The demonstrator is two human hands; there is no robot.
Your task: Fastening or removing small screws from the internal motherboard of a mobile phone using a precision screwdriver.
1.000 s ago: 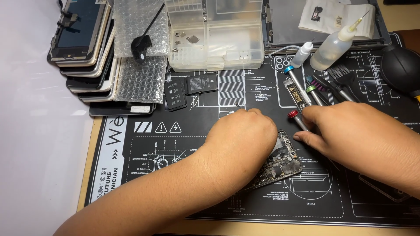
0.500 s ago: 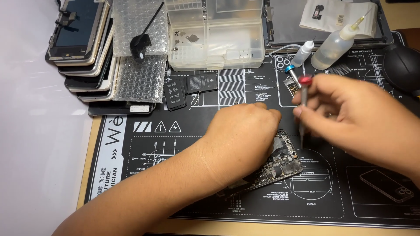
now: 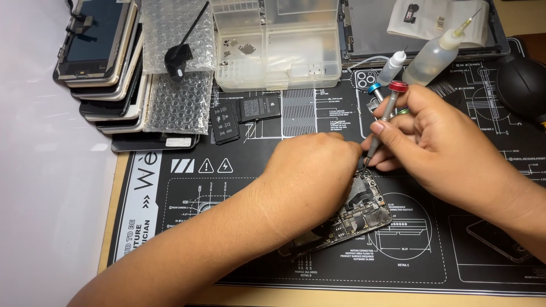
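Here right hand grips red-capped screwdriver, near-upright, tip down on opened phone; left hand clasps phone.

Your only view comes from the camera on your head, looking steeply down and forward over the black repair mat from close range. Your forearms enter from the bottom edge (nearest you), the clear parts box lies at the top edge, and no second view overlaps.
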